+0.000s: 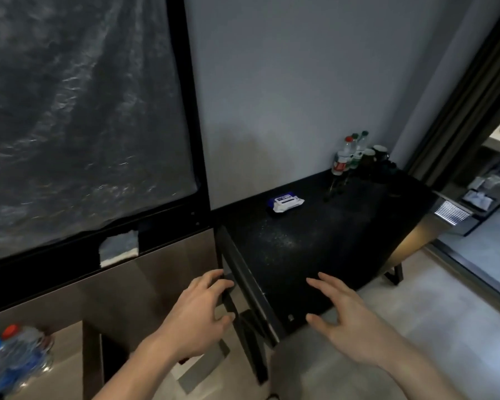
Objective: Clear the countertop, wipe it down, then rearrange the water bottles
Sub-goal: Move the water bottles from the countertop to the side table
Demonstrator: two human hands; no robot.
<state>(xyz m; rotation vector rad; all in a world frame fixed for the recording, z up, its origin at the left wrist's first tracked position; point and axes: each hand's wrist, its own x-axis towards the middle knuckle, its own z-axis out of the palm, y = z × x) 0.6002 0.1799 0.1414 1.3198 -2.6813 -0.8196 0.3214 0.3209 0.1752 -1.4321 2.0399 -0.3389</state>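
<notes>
A black speckled countertop (315, 235) runs away from me toward the wall. A white and blue pack of wet wipes (286, 202) lies on it near the wall. At the far corner stand several water bottles (348, 155) with red and green caps, beside dark cups (375, 157). My left hand (198, 316) hovers with relaxed fingers at the counter's near left edge and holds nothing. Over the near end of the counter, my right hand (341, 321) is spread open and empty.
A plastic-covered panel in a black frame (78, 116) fills the left. More bottles with blue and red caps (12, 356) sit at the lower left on a brown cabinet. A doorway (485, 197) opens at the right, with pale floor (416, 327) below.
</notes>
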